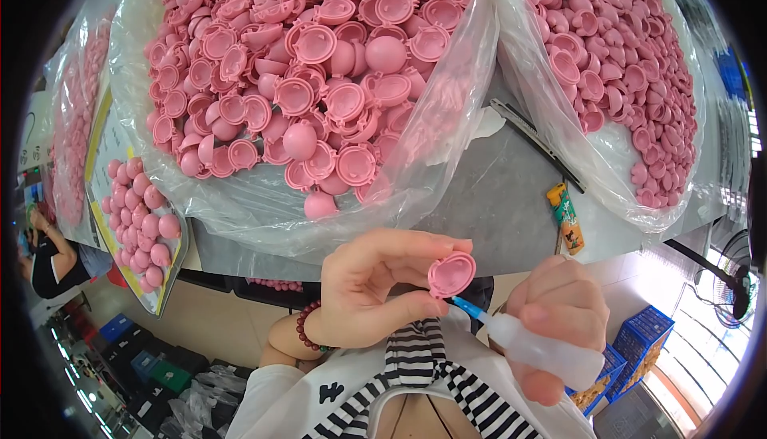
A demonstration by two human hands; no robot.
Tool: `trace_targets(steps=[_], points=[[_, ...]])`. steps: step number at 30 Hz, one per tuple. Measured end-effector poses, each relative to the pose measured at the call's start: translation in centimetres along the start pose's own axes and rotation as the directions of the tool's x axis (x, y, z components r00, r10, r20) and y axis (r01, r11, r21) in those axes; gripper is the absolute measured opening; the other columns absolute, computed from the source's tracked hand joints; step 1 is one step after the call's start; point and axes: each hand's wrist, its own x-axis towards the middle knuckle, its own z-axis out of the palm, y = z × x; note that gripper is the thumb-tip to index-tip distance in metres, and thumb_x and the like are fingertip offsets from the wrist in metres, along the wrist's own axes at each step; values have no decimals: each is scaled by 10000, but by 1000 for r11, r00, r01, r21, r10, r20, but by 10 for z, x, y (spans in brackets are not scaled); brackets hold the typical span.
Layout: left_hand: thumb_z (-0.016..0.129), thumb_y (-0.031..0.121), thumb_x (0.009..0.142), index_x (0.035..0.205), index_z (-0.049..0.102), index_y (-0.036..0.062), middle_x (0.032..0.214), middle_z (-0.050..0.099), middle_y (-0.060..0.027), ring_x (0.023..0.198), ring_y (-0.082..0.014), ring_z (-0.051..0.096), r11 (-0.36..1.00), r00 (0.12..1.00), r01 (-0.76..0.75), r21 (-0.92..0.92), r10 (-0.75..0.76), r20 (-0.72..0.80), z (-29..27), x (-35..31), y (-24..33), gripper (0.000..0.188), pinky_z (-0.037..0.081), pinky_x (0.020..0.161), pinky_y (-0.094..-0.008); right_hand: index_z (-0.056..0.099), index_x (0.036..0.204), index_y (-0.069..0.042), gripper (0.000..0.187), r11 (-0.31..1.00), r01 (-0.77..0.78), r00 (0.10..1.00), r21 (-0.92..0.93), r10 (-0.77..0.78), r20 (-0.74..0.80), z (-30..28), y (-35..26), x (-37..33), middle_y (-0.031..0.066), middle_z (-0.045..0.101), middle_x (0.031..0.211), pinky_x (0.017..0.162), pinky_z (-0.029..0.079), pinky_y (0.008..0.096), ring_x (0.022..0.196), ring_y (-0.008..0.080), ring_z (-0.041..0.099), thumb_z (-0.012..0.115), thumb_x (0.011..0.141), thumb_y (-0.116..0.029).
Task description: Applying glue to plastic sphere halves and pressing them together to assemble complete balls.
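Observation:
Between the thumb and fingers of my left hand is a small pink plastic shell half, its hollow side facing up. My right hand grips a translucent white squeeze bottle with a blue nozzle. The dark nozzle tip points at the lower rim of the shell; whether it touches, I cannot tell. Beyond my hands, a large pile of pink shell pieces lies in a clear plastic bag, with a few round closed balls among them.
At the right, a second clear bag holds smaller pink pieces. A box cutter and an orange-green lighter lie on the grey table. Pink balls sit on a tray at the left. Blue crates stand at lower right.

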Motion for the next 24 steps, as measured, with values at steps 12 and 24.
trace_targets(steps=[12, 24], points=[[651, -117, 712, 1108, 481, -86, 1146, 522, -247, 987, -234, 586, 997, 999, -54, 63, 54, 5, 1, 2, 0, 432, 515, 824, -329, 533, 851, 67, 640, 1000, 3, 999, -5, -3, -43, 0, 0, -3, 60, 438, 651, 355, 268, 226, 487, 125, 395, 449, 844, -567], [700, -89, 674, 1072, 534, -86, 1099, 551, -225, 941, -236, 608, 967, 993, -109, 231, 116, -17, 3, 3, 5, 430, 521, 803, -313, 544, 929, 90, 675, 998, 35, 997, -42, -38, -64, 1, 6, -3, 50, 428, 644, 375, 253, 240, 493, 126, 394, 437, 846, -571]])
